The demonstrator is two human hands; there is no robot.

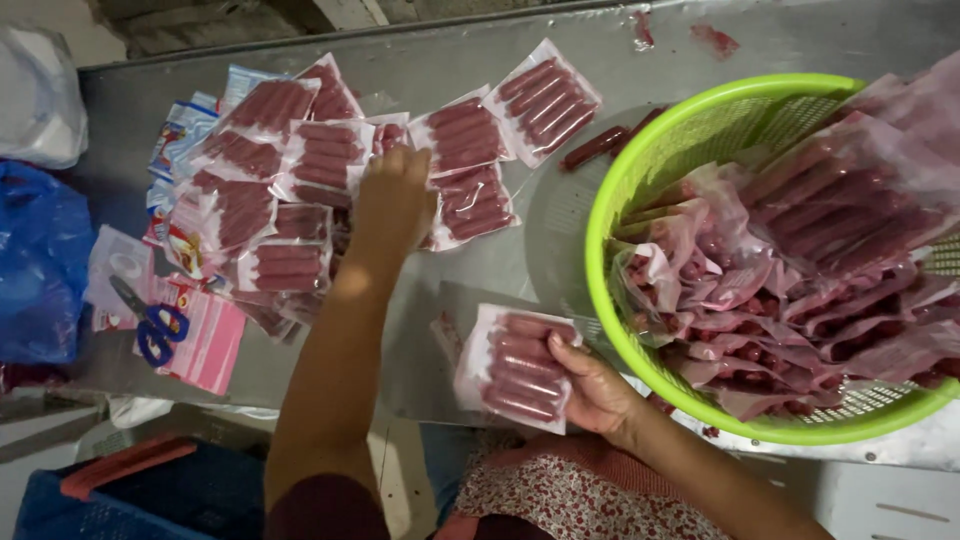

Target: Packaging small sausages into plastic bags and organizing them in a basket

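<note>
My left hand (395, 195) reaches across the steel table (560, 220) and rests on a spread of flat clear packs of red sausages (300, 170), touching the packs near the middle. My right hand (590, 385) grips one sealed sausage pack (515, 365) by its right edge, just above the table's near edge. A lime green plastic basket (640, 150) at the right is heaped with several more sausage packs (810, 270).
Blue-handled scissors (150, 325) lie on pink packets (205, 345) at the left. Blue and white plastic bags (40, 260) sit at the far left. A blue crate with an orange handle (130, 480) stands below the table. Two loose sausages (600, 145) lie beside the basket.
</note>
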